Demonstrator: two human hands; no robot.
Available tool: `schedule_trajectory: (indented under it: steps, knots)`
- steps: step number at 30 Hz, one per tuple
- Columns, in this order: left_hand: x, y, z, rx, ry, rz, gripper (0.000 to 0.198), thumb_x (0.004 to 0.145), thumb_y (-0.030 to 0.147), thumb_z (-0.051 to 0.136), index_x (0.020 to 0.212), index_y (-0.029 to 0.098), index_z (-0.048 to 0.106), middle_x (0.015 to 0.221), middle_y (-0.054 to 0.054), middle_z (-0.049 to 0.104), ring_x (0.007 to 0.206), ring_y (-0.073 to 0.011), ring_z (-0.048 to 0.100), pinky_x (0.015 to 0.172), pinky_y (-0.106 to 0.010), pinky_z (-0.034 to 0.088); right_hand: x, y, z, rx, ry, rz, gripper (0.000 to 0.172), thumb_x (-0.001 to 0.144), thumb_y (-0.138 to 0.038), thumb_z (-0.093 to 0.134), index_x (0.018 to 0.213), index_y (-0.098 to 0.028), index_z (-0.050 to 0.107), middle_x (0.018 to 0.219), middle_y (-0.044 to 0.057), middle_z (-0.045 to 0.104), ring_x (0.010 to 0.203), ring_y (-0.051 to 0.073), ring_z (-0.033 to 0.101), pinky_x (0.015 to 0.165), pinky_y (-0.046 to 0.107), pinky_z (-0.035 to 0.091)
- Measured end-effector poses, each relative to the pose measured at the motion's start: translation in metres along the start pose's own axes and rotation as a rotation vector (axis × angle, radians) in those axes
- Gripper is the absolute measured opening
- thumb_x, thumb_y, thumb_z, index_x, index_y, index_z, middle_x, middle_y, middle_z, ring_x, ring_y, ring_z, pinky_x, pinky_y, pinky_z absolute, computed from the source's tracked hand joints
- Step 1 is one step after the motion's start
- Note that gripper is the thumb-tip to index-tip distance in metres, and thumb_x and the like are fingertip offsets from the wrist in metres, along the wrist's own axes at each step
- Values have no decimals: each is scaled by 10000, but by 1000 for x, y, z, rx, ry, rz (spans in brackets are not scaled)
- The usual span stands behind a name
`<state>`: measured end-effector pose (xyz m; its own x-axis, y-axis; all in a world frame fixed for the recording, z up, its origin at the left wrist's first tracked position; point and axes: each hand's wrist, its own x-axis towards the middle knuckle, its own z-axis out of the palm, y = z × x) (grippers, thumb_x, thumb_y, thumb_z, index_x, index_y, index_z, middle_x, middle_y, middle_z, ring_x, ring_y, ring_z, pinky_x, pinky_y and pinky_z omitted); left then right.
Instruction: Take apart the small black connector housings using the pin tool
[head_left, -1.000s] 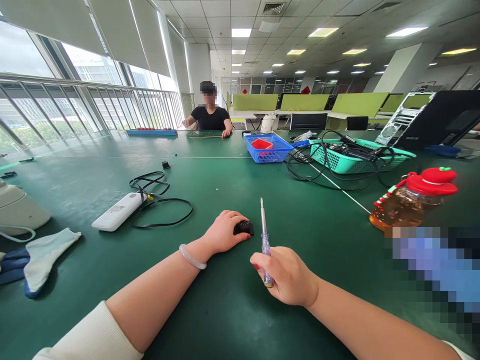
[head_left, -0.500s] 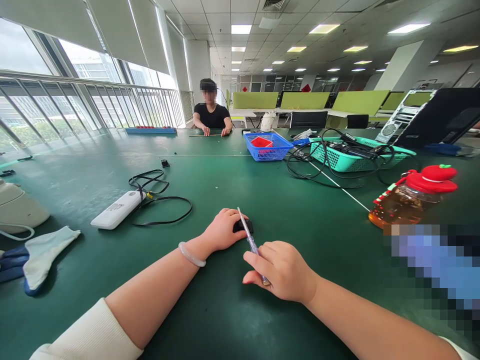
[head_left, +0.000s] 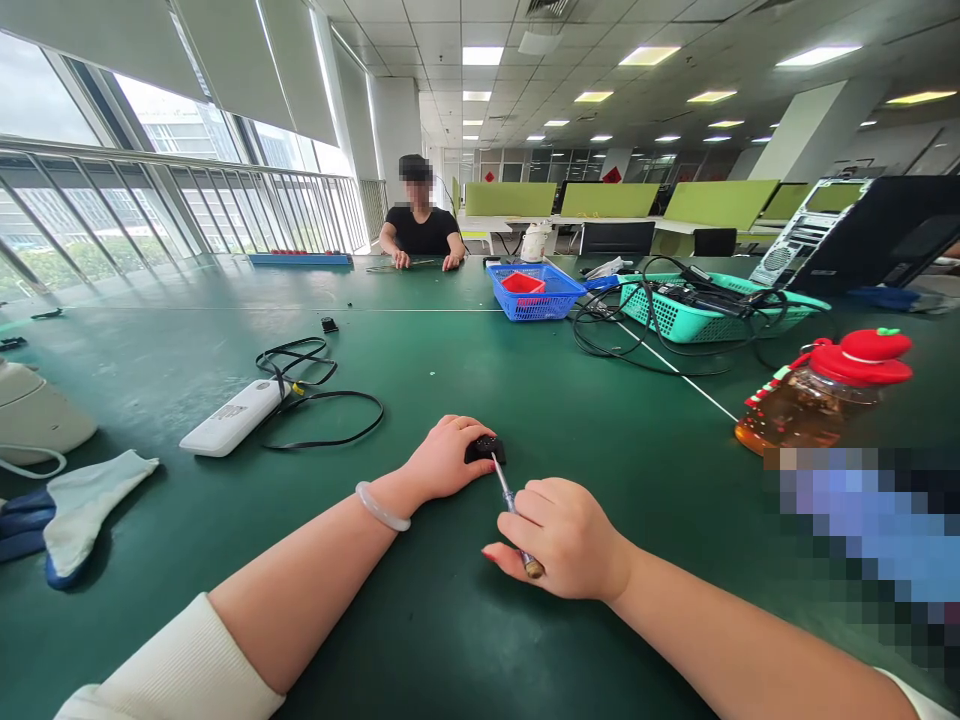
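A small black block [head_left: 486, 449] with little holes on top sits on the green table. My left hand [head_left: 451, 457] grips it from the left, thumb at the near side and fingers over the far edge. My right hand [head_left: 564, 540] is closed around a screwdriver [head_left: 507, 491] with a see-through handle and a brassy end cap. The blade slants up and away from me, and its tip is at the near side of the block. Whether the tip touches it, I cannot tell.
A white power bank [head_left: 234, 416] with a black cable lies left, beyond a white-and-blue glove [head_left: 101, 510]. At right stands a red-lidded bottle [head_left: 817, 400]. Farther back are a blue basket [head_left: 536, 300], a teal basket [head_left: 675, 322] with cables, and a seated person [head_left: 421, 228].
The screwdriver's tip has dropped from above the black block to its near side. My left hand stays in place. The person across the table has shifted a hand and the thin sticks.
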<state>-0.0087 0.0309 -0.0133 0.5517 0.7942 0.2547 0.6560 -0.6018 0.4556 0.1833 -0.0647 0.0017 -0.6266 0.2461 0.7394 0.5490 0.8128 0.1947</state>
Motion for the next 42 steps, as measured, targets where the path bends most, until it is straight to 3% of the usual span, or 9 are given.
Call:
schedule_trajectory:
  steps: [42]
  knots:
    - [0, 2, -1, 3, -16, -12, 389, 806, 329, 735, 1176, 223, 680, 1237, -75, 672, 1208, -298, 539, 1095, -471, 429, 0, -1, 7, 6, -98, 56, 343, 917, -330, 557, 605, -191, 533, 572, -16, 436, 568, 132, 304, 540, 283, 216]
